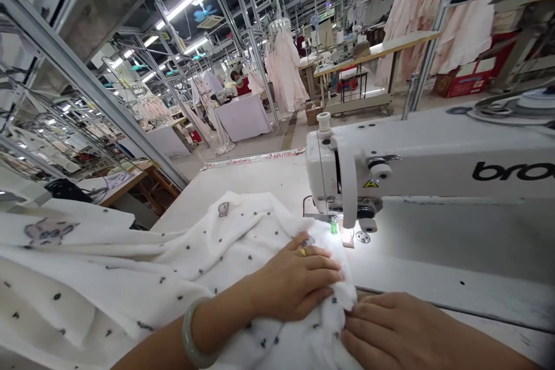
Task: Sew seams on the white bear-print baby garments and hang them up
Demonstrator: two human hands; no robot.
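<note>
One printed cloth (191, 263), likely light and supple, best held near its edge, lies on the counter (277, 173) by the sewing machine (416, 156). The left hand (297, 278) has its grip flat atop it; whether the right hand (392, 329) pinches is unclear.

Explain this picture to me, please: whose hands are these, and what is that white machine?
There's no robot here: a camera on a person's head looks forward and down at their own bare hands. The white sewing machine with black lettering stands on a broad white tabletop. White fabric with small dark marks spreads across it. The left hand, wearing a gold-coloured ring, lies flat on the fabric; the right hand touches its edge. Whether it pinches the cloth, I can't tell.
</note>
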